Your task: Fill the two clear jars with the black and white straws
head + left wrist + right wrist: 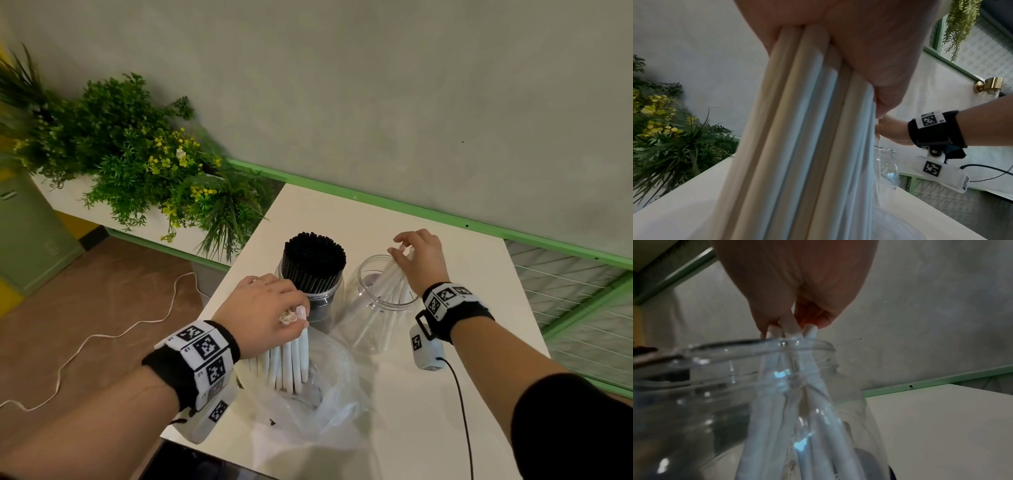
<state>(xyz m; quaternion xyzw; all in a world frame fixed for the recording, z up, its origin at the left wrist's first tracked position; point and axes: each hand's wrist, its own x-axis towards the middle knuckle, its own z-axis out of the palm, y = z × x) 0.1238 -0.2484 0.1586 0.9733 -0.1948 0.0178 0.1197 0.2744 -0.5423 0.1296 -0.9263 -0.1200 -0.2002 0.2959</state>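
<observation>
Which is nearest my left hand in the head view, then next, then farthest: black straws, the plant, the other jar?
From the left hand:
1. Black straws, just behind it.
2. Other jar, to its right, holding a few white straws.
3. Plant, far back left, off the table.

Likely cafe or shop interior: white table [428, 240], artificial plants [137, 154], green-trimmed wall [411, 102], brass wall fitting [989, 85]

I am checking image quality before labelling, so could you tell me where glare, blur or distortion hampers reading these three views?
Head view: sharp, wide-angle bending at the edges; the clear jar shows only faint reflections. Left wrist view: the white straws and left hand fill the frame, soft and shaded. Right wrist view: dim and blurred, with bluish glints on the jar wall below the right hand.
</observation>
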